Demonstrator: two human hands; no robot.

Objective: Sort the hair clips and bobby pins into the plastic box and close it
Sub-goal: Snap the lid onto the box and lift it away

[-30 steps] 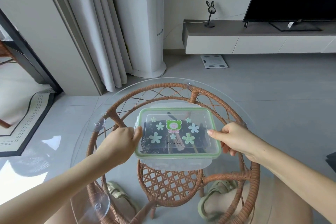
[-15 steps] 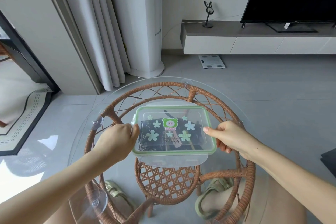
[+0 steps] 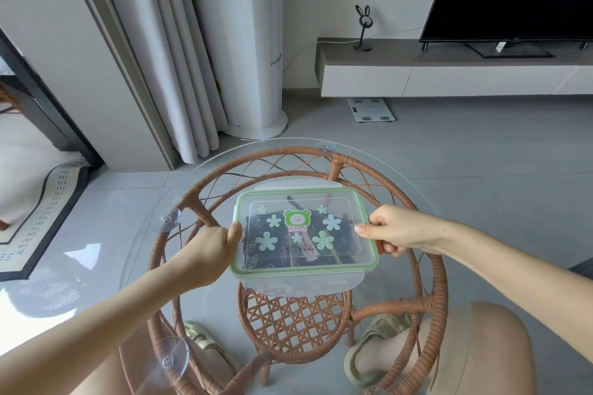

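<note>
While both hands are holding it, the plastic box [image 3: 305,234] is sitting over the middle of the glass table [image 3: 282,151], with its green-rimmed lid [image 3: 321,194] already lying on top. Dark hair clips and bobby pins [image 3: 256,250] are showing through the lid, inside the box, and no loose ones are showing around the box. So the sorting is looking finished to me, and the closing step is the one in hand.

The left hand [image 3: 208,250] is gripping the left short side of the box, its fingers curled and the thumb lying against the lid's rim. The right hand [image 3: 398,231] is gripping the right short side, its thumb lying flat on the lid and the other fingers curling below it. I cannot tell whether the box is resting on the glass or lifted a little.

At the near long side of the box a clear flap [image 3: 305,282] is sticking outward, and another flap [image 3: 298,184] is doing the same at the far side. Probably the next move is asking for these flaps to be folded down until they lock. The side latches are hiding under the hands.
</note>
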